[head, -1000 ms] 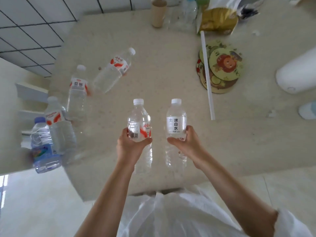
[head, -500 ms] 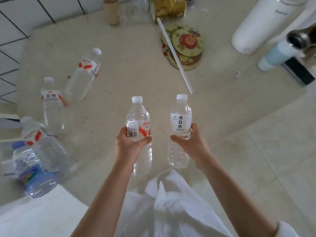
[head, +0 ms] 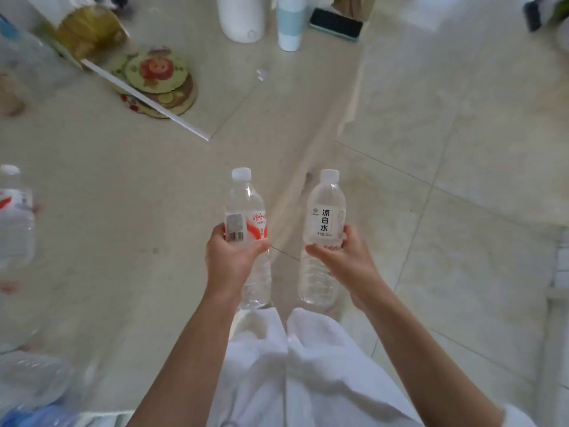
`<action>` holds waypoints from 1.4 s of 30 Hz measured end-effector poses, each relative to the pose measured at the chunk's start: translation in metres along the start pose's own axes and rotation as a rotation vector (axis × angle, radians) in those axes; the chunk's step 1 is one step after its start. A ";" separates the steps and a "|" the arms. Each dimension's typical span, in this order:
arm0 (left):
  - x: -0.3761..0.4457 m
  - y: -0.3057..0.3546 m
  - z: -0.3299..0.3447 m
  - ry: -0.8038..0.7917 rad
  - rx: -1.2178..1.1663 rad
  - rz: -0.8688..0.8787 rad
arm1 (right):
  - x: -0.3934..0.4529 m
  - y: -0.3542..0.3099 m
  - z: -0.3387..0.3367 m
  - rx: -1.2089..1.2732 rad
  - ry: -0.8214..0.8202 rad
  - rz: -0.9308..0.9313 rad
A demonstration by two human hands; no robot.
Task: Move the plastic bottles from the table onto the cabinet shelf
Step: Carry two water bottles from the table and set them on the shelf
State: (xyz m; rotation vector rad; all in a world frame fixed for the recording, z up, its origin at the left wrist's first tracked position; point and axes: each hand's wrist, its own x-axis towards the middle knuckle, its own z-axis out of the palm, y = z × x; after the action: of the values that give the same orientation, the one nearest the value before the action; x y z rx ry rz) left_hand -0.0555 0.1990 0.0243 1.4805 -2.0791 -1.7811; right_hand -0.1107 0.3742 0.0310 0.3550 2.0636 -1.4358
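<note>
Over the floor (head: 462, 149) now, past the bench (head: 92, 195) edge, the left hand (head: 229, 257) is gripping the red-label bottle (head: 246, 217) and the right hand (head: 345, 257) the white-label bottle (head: 324, 220), both upright; other bottles (head: 14, 217) are sliding out leftward.

Soft, even daylight; sharp centre, smeared edges

Light is diffuse with faint shadows and a slightly washed, pale cast. The two held bottles (head: 246, 217) read crisply, while the left-edge bottle (head: 14, 217) and top-left clutter are blurred, and wide-angle distortion bends the floor tile lines (head: 431, 186).
</note>
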 end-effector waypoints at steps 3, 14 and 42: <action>-0.019 0.010 0.044 -0.099 0.056 0.049 | -0.014 0.022 -0.049 0.070 0.122 0.034; -0.155 0.006 0.246 -0.562 0.315 0.308 | -0.080 0.132 -0.249 0.336 0.491 0.153; -0.414 0.017 0.647 -1.342 0.835 0.732 | -0.150 0.287 -0.551 0.939 1.266 0.416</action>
State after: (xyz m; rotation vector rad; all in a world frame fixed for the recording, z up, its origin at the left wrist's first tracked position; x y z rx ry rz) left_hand -0.2041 0.9525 0.0314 -1.0139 -3.3804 -1.6828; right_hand -0.0153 1.0060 0.0363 2.3899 1.6116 -2.0297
